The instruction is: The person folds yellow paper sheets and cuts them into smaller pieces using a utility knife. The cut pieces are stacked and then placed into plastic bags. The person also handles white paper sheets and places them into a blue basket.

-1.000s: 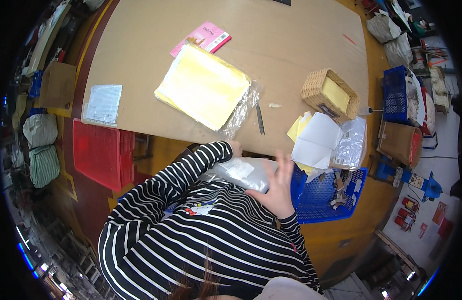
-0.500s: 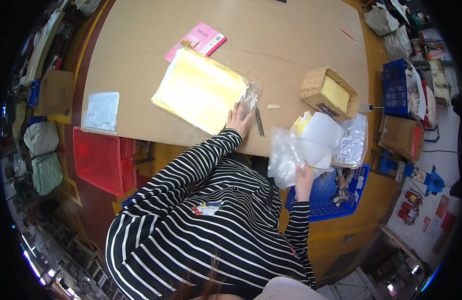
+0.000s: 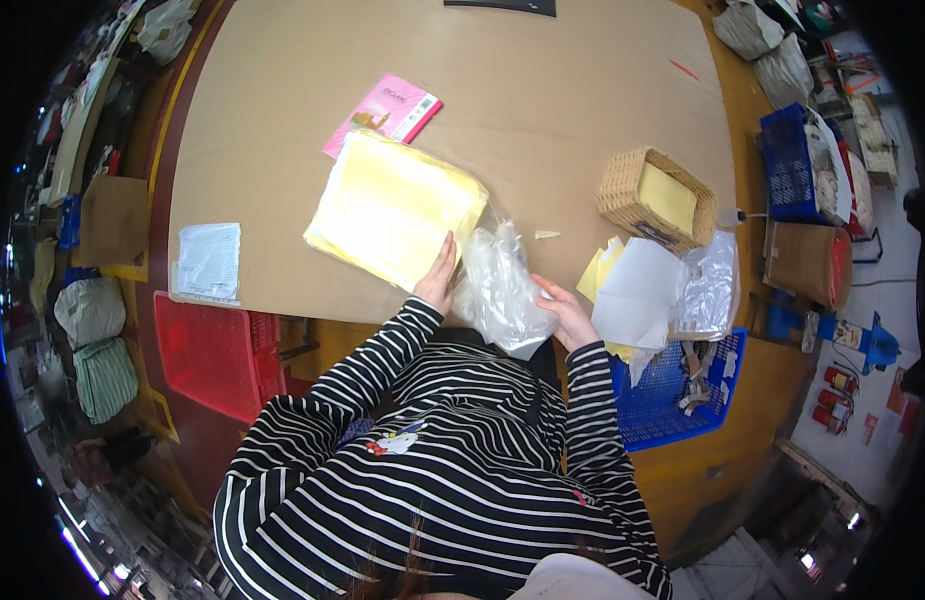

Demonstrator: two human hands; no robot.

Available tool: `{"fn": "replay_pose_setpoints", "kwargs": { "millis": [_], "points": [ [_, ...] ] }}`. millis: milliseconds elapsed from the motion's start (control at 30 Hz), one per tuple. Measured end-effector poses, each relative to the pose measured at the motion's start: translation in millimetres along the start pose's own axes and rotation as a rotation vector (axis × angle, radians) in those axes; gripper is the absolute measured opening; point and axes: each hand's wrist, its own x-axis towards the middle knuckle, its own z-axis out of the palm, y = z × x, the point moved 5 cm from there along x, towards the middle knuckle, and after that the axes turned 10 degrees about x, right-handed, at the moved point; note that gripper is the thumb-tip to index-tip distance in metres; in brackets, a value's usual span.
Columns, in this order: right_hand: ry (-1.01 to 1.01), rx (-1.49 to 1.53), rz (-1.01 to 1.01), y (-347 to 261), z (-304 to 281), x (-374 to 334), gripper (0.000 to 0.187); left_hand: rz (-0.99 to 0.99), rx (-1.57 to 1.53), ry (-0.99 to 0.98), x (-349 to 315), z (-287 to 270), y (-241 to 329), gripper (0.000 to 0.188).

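A thick stack of yellow sheets (image 3: 393, 205) under clear film lies on the table in front of me. My left hand (image 3: 439, 276) rests at its near right corner with fingers stretched out, beside the crumpled plastic. That crumpled clear plastic bag (image 3: 505, 292) is gripped at its right side by my right hand (image 3: 567, 312), at the table's front edge. Part of the bag is over the table and part hangs in front of my body. A pink book (image 3: 391, 108) lies just beyond the stack, partly under its far corner.
To the right stand a wicker basket (image 3: 623, 190) with yellow paper, loose white sheets (image 3: 638, 295) and flat clear packaging (image 3: 711, 285). A blue crate (image 3: 668, 425) sits below the table edge there. At left are a printed sheet in film (image 3: 209, 262) and a red crate (image 3: 208, 355).
My right hand has brought the plastic bag leftward to the stack's near right corner. My left hand has shifted slightly left. The dark strip on the table no longer shows.
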Motion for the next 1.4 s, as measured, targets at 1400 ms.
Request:
{"fn": "replay_pose_setpoints", "kwargs": {
  "millis": [1400],
  "points": [
    [-0.294, 0.496, 0.235, 83.2, 142.9, 219.1, 0.052, 0.096, -0.448, -0.278, 16.9, -14.2, 30.9, 0.060]
  ]
}}
